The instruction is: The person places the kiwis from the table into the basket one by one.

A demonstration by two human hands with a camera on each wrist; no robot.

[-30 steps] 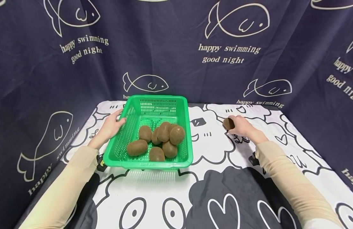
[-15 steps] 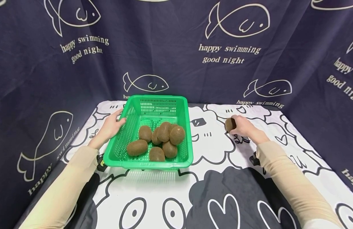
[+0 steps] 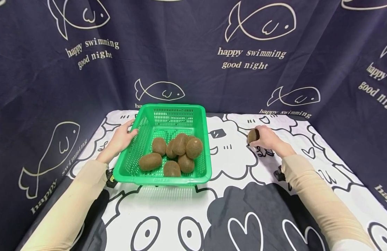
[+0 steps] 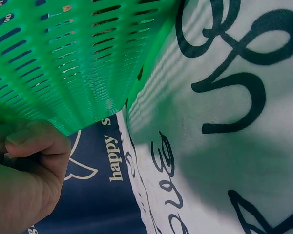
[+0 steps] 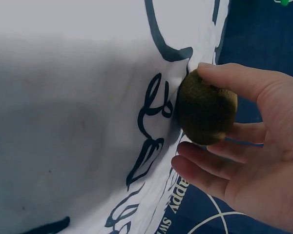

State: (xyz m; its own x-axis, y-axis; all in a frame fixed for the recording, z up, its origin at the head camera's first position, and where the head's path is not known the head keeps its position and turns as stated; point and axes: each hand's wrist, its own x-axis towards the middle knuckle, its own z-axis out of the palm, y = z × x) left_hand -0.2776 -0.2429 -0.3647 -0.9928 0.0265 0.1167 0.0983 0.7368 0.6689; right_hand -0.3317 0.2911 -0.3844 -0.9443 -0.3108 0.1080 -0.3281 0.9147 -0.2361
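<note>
A green plastic basket point(image 3: 163, 180) with slotted walls stands left of the table's middle. Several brown kiwis point(image 3: 171, 169) lie inside it, mostly toward the front and right. My left hand point(image 3: 120, 138) grips the basket's left rim. In the left wrist view, the bent fingers of that hand point(image 4: 31, 170) are up at the basket's edge, below the slotted wall point(image 4: 88, 73). Far to the right, my right hand point(image 3: 268, 138) holds a single kiwi point(image 3: 252, 137) low at the tablecloth. The right wrist view has this kiwi point(image 5: 205, 109) between thumb and fingers.
A white cloth point(image 3: 231, 157) with black cartoon drawings covers the table. Dark blue curtains point(image 3: 193, 52) with fish prints close in the back and both sides. A strip of tablecloth separates the basket from my right hand.
Over the last second my right hand has shifted slightly to the right with the kiwi. The basket, the kiwis in it and my left hand stay in place.
</note>
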